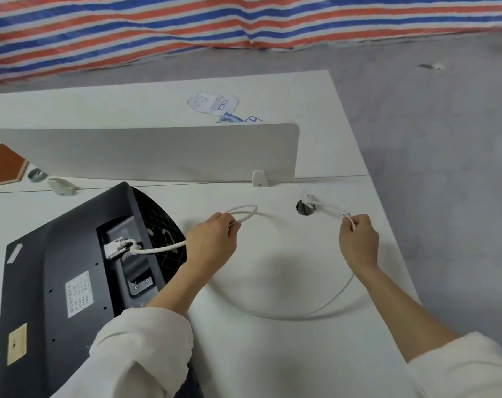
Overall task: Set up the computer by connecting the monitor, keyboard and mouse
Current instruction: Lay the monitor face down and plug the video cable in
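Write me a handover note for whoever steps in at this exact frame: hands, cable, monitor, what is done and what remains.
Left hand: grip closed on a loop of the white cable.
Right hand: pinching the same cable near the desk's cable hole.
Monitor: its back faces the camera, screen hidden, on the white desk.
Done: the cable's white plug sits at the monitor's rear port; full seating cannot be judged.
Left: the cable lies in a wide slack arc on the desk; route it and connect the far end. No keyboard or mouse is in view.

matt dark plastic monitor back (pixel 60 254), smooth white cable (pixel 287 315), smooth white desk (pixel 272 354), woven striped tarp (pixel 186 24).
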`<state>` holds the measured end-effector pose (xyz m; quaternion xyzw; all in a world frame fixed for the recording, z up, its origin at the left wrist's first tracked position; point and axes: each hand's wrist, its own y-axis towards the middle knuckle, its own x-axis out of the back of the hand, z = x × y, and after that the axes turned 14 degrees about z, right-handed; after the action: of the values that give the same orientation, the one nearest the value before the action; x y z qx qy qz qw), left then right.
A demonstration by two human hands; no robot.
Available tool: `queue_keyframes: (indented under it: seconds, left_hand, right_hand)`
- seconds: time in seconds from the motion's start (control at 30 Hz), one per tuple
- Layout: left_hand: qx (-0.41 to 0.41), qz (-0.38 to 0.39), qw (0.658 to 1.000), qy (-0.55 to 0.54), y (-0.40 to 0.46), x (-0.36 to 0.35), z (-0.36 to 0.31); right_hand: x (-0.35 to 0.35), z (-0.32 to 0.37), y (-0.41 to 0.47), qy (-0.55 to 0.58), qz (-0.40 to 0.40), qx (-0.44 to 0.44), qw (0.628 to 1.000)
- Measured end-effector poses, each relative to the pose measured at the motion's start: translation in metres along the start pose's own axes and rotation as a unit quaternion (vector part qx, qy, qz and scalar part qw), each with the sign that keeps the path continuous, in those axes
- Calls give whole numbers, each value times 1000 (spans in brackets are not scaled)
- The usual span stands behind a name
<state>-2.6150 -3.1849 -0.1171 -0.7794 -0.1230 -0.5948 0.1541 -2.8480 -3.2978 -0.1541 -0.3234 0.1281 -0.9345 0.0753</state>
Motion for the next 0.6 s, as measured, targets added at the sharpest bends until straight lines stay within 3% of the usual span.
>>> queue_keyframes:
  seconds: [0.17, 0.3, 0.4, 0.53, 0.6]
  left_hand:
    - [-6, -24, 1000, -17, 3, 3, 0]
    - [-38, -79, 995, -36, 2, 5, 4]
    - [-55, -112, 991, -55, 1, 10, 6]
    - [-77, -135, 984, -87, 0, 22, 8]
    - [-98, -155, 978, -102, -2, 29, 10]
  right_hand:
    - [6, 20, -9, -33, -5, -16, 999]
    - [4, 49, -4, 99, 18, 1, 995]
    - [-9, 71, 5, 178, 94, 28, 979]
    - [-26, 87, 4, 58, 218, 16, 974]
    - [-32, 85, -5, 20, 219, 21, 975]
